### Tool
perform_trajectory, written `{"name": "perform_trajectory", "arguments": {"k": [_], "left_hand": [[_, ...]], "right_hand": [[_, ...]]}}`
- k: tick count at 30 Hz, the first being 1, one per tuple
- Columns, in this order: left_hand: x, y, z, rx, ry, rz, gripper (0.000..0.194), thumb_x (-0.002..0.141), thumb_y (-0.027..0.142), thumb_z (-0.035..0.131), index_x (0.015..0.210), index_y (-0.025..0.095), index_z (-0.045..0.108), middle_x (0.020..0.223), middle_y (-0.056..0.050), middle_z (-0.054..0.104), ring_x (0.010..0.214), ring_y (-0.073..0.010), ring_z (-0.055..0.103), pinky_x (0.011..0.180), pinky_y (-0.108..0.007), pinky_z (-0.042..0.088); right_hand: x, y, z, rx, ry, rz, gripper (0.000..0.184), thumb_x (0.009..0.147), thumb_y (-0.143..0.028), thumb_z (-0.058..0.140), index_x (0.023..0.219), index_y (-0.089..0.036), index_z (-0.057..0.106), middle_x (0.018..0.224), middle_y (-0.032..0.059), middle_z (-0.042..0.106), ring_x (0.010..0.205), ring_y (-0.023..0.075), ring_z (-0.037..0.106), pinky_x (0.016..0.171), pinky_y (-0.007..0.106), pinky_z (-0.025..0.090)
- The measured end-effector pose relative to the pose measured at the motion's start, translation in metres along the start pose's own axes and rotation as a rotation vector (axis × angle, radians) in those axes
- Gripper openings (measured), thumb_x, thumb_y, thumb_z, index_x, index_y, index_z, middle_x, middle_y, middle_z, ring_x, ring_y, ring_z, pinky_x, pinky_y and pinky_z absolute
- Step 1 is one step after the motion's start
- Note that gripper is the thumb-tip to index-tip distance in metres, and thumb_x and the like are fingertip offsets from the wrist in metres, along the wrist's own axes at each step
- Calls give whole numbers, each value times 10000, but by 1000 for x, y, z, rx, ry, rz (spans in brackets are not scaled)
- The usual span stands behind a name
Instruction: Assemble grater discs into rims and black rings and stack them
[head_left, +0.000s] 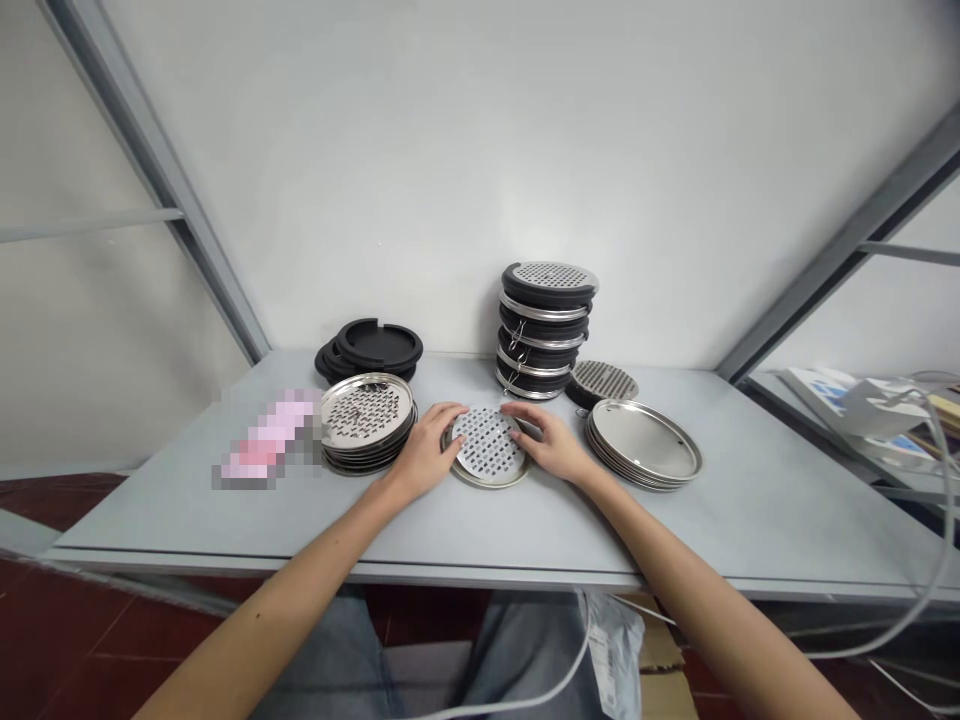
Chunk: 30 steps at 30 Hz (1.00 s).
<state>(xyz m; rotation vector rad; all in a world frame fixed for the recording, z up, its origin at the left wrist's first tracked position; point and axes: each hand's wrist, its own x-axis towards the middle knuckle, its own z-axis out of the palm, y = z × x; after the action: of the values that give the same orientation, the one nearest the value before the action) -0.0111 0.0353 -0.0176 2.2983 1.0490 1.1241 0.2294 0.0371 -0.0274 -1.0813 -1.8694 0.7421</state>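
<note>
In the middle of the table lies a round metal grater disc (489,445), perforated with rows of slots. Under it sits a shallow round metal plate (491,484), of which the rim shows at the front. My left hand (433,447) closes on the disc's left edge, with fingers on the far side and the thumb nearer me. On the opposite edge, my right hand (551,440) grips in the same way. Just left of my left hand is a stack of similar grater discs (365,415). Several flat metal plates (645,442) are piled to the right of my right hand.
Black ring-shaped bases (375,345) lie at the back left. Behind my hands rises a tall stack of black and silver assembled units (544,330), with another slotted disc (602,381) beside it. A blurred-out pink item (274,435) is on the left. White cables (941,520) hang at right.
</note>
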Motion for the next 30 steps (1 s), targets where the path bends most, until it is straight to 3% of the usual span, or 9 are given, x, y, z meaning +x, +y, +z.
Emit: {"name": "perform_trajectory", "arguments": {"k": [9, 16, 25, 30], "left_hand": [[1, 5, 0, 22, -7, -32, 171, 822, 177, 611, 971, 192, 694, 1005, -51, 712, 955, -208, 652, 912, -377, 512], [-2, 7, -3, 80, -41, 7, 332, 697, 325, 780, 982, 181, 687, 1017, -73, 691, 975, -240, 630, 915, -398, 501], [-1, 6, -3, 138, -48, -5, 134, 788, 287, 691, 859, 177, 660, 873, -46, 669, 831, -204, 628, 794, -346, 511], [-2, 7, -3, 162, -57, -18, 100, 820, 275, 647, 816, 175, 650, 827, -40, 650, 771, -189, 615, 744, -319, 504]], "right_hand": [[-2, -1, -3, -217, -137, -41, 440, 824, -141, 520, 1255, -199, 578, 1304, 89, 596, 1255, 252, 515, 1097, 482, 362], [-4, -4, -5, -265, -186, -51, 504, 807, -153, 553, 1308, -209, 539, 1356, 98, 551, 1321, 268, 441, 1102, 505, 342], [-4, -1, -6, -333, -130, -77, 440, 805, -279, 623, 1231, -176, 589, 1251, 128, 620, 1239, 285, 523, 1053, 481, 411], [-4, -4, -8, -393, -168, -70, 398, 831, -317, 597, 1203, -177, 617, 1232, 128, 631, 1244, 288, 518, 1047, 471, 413]]}}
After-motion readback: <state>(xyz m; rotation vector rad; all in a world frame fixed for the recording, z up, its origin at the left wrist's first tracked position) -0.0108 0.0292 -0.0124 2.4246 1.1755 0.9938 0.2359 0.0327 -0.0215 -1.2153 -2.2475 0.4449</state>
